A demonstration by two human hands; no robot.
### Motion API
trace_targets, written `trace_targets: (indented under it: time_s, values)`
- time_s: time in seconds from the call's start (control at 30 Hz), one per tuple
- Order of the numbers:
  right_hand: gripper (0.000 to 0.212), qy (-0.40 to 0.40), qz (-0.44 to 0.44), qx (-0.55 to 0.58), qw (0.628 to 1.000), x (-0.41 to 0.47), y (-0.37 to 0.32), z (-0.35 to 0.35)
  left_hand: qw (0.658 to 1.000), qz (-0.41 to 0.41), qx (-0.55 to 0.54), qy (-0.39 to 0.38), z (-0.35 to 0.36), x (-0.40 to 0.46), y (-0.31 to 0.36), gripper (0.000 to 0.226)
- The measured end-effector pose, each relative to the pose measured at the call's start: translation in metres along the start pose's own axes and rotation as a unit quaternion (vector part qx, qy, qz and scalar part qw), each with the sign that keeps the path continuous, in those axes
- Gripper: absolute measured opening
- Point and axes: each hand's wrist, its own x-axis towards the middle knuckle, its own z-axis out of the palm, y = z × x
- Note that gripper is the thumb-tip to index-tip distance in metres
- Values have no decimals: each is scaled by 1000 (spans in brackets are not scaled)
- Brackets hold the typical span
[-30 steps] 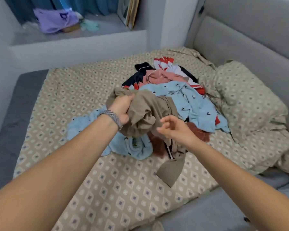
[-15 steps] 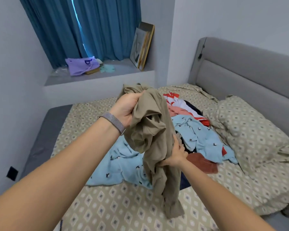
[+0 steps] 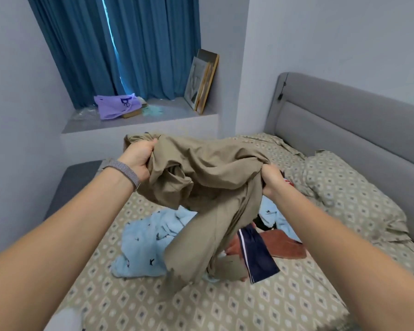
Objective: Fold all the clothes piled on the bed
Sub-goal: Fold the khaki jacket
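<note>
Left hand (image 3: 139, 155) and right hand (image 3: 271, 179) each grip bunched khaki garment (image 3: 210, 173) above bed (image 3: 225, 306). Step: opening first piece. Next: find edges, spread flat.

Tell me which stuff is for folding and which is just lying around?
For folding:
khaki garment, gripped by left hand and right hand
light blue printed garment
navy striped garment
rust-brown garment

Just lying around:
pillow
purple bag
picture frames
blue curtains
</note>
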Motion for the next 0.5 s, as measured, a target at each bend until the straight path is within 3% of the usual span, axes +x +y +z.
trace_targets:
  time_s: [0.13,0.33,0.5]
  values:
    - [26,17,-54,-19,998,15,-46,-20,999,-29,19,14,18,23,-32,24]
    - [29,51,-65,-82,993,61,-68,-89,994,-70,85,19,94,74,-81,23]
    - [33,49,-43,-162,985,140,-61,-167,982,-28,176,54,182,123,-132,15]
